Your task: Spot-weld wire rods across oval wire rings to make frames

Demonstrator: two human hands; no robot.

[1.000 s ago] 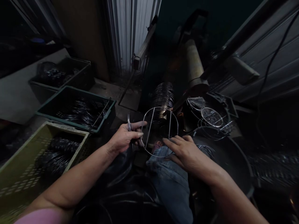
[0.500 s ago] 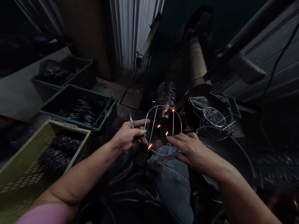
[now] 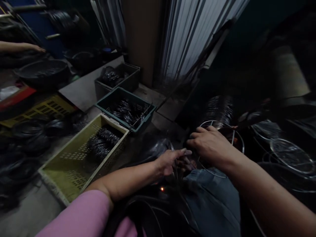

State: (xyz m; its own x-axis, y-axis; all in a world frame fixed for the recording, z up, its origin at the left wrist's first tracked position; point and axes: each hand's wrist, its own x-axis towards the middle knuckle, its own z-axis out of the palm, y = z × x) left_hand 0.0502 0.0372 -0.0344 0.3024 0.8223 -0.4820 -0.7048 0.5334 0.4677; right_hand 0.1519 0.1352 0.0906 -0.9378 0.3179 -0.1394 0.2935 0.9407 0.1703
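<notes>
My left hand is closed on a few thin wire rings just above my knee. My right hand lies curled over a round wire frame, gripping its near rim in front of a dark stack of wire rings on the welding machine. Most of the frame is hidden under my hand. My jeans-clad knee sits below both hands. A small orange spark glows near my lap.
To the left stand a yellow-green crate and a dark green crate, both holding black wire coils, with a grey bin behind them. Finished wire frames lie at right. Another person's arm reaches in at far left.
The view has swung left and down. My left hand dropped lower with the rings. My right hand moved up over the wire frame's rim. The shower of sparks has died to one ember.
</notes>
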